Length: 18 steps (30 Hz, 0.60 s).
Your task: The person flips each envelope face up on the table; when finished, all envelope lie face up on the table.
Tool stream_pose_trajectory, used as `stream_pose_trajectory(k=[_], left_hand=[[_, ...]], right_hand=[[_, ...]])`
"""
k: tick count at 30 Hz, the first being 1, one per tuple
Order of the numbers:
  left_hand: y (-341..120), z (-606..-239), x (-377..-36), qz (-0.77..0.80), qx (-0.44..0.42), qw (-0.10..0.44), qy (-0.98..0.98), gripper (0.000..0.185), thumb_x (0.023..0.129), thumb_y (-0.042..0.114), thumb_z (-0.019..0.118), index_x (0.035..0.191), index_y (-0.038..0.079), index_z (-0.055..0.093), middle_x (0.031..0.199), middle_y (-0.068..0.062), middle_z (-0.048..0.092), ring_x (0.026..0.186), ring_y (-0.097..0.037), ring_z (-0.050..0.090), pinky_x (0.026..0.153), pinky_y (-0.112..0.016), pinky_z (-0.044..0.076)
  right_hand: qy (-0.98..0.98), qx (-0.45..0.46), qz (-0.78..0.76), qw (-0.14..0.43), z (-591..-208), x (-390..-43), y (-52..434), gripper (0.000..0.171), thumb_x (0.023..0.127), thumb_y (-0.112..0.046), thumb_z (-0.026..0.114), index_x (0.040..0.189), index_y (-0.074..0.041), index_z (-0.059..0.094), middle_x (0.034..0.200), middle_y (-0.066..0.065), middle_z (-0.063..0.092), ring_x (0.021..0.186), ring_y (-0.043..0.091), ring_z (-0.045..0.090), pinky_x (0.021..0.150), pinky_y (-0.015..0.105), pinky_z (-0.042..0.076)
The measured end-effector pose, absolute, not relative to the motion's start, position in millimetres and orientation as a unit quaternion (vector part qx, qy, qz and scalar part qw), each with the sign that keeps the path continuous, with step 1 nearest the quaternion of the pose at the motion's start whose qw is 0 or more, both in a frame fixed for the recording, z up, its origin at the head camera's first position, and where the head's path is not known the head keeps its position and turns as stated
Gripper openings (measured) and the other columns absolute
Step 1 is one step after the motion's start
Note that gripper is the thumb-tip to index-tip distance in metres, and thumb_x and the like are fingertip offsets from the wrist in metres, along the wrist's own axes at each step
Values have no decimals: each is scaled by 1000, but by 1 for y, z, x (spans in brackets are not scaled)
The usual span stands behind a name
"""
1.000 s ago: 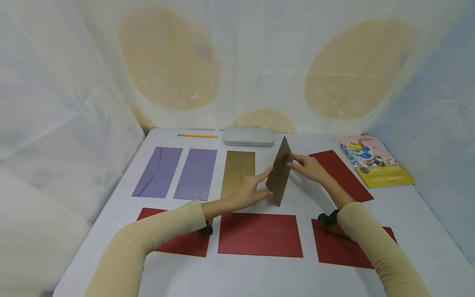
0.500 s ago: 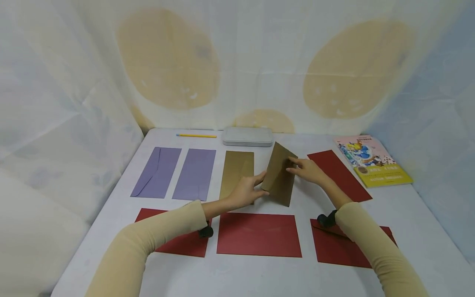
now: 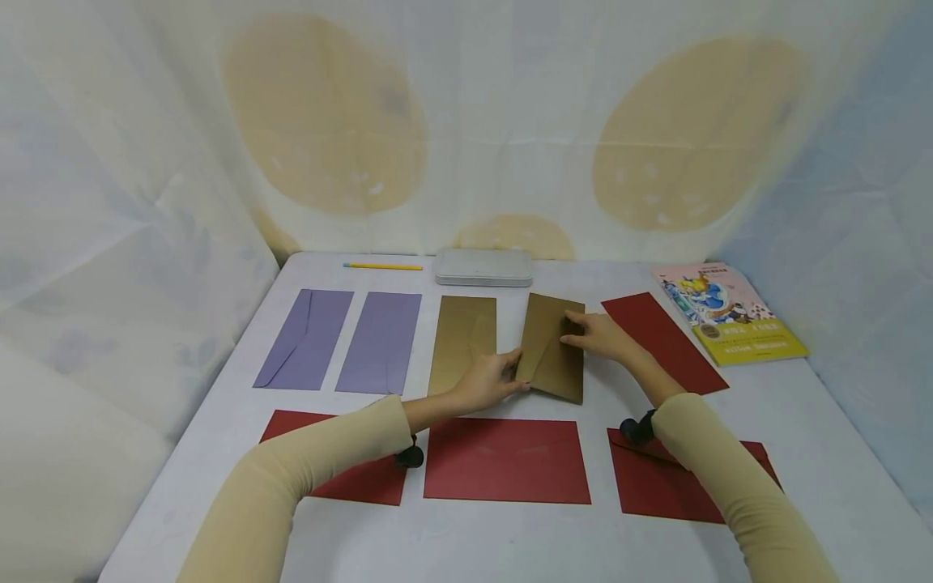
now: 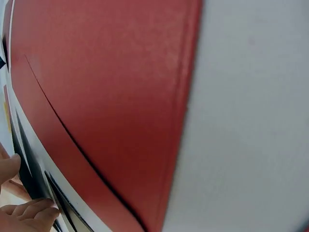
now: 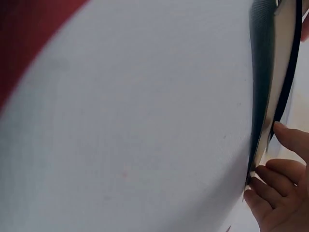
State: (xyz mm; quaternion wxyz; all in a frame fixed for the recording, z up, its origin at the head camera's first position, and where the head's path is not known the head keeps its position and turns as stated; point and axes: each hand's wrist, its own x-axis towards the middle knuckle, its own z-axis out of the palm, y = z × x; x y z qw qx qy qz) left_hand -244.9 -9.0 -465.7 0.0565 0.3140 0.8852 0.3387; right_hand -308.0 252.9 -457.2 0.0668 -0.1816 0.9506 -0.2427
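Both hands hold a gold envelope, tilted up off the table with its flap side showing in the head view. My left hand pinches its lower left edge between thumb and fingers. At the right edge, my right hand grips it with thumb and fingertips. In the right wrist view the envelope is seen edge-on, beside the thumb and curled fingers. Another gold envelope lies flat just left of the held one, partly hidden by my left hand. A red envelope lies nearest in front.
Two purple envelopes lie on the left. More red envelopes rest at front left, front right and back right. A grey case, a yellow pencil and a picture book line the back.
The gold envelope has turned from nearly edge-on to face the head camera and been lowered closer to the table. Both hands keep hold of its edges.
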Motion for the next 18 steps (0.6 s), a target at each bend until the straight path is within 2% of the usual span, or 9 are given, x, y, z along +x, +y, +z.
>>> stream_pose_trajectory(k=[2, 4, 6, 8, 10, 11, 13, 15, 18], left_hand=[[-8, -466, -245, 333, 312, 63, 888, 68, 88, 21, 73, 141, -7, 42, 135, -17, 52, 114, -13, 54, 85, -24, 46], [-8, -465, -245, 328, 310, 66, 890, 68, 87, 21, 74, 140, -7, 43, 135, -18, 52, 119, -16, 53, 90, -29, 47], [-8, -464, -245, 323, 310, 66, 892, 67, 86, 20, 74, 140, -8, 43, 135, -18, 53, 123, -19, 51, 95, -32, 45], [-9, -462, -245, 316, 320, 63, 891, 66, 86, 20, 74, 139, -7, 45, 134, -18, 54, 115, -16, 56, 92, -30, 46], [-9, -462, -245, 298, 346, 55, 888, 63, 86, 21, 74, 138, -5, 48, 128, -15, 60, 94, -12, 60, 81, -25, 48], [-8, -461, -245, 289, 363, 50, 885, 62, 87, 22, 74, 137, -4, 49, 126, -14, 62, 87, -10, 57, 76, -23, 47], [-8, -461, -245, 264, 400, 42, 877, 60, 88, 25, 73, 136, -3, 51, 111, -11, 68, 71, -9, 48, 65, -19, 42], [-6, -459, -244, 245, 431, 41, 867, 59, 89, 26, 71, 137, -2, 50, 99, -8, 69, 68, -9, 46, 61, -17, 39], [-4, -458, -243, 229, 452, 52, 860, 60, 91, 25, 69, 139, -3, 46, 93, -8, 67, 70, -10, 49, 62, -17, 39]], right_hand=[[951, -184, -239, 67, -457, -308, 253, 64, 94, -22, 63, 141, 11, 37, 141, 32, 40, 130, 45, 39, 100, 55, 38], [951, -185, -240, 66, -456, -307, 254, 64, 94, -24, 63, 141, 11, 38, 140, 32, 41, 121, 44, 49, 93, 53, 45], [951, -183, -241, 59, -453, -304, 255, 64, 94, -26, 63, 142, 9, 39, 139, 32, 43, 117, 44, 52, 88, 53, 47], [951, -182, -245, 54, -449, -300, 256, 63, 95, -27, 63, 142, 8, 40, 138, 32, 44, 116, 45, 52, 85, 53, 48], [950, -181, -247, 54, -445, -295, 257, 62, 95, -26, 63, 142, 7, 41, 137, 31, 45, 119, 46, 50, 88, 56, 46], [950, -183, -245, 56, -443, -292, 258, 61, 95, -26, 63, 141, 7, 42, 137, 31, 45, 124, 46, 46, 92, 57, 44], [949, -193, -240, 65, -441, -288, 258, 59, 95, -25, 62, 141, 8, 43, 137, 31, 46, 125, 45, 45, 94, 57, 43], [948, -202, -233, 74, -440, -284, 257, 57, 95, -25, 62, 139, 8, 45, 135, 30, 48, 125, 44, 46, 94, 56, 43], [946, -214, -229, 88, -440, -282, 255, 55, 96, -24, 62, 137, 9, 47, 135, 29, 50, 124, 43, 48, 93, 54, 45]])
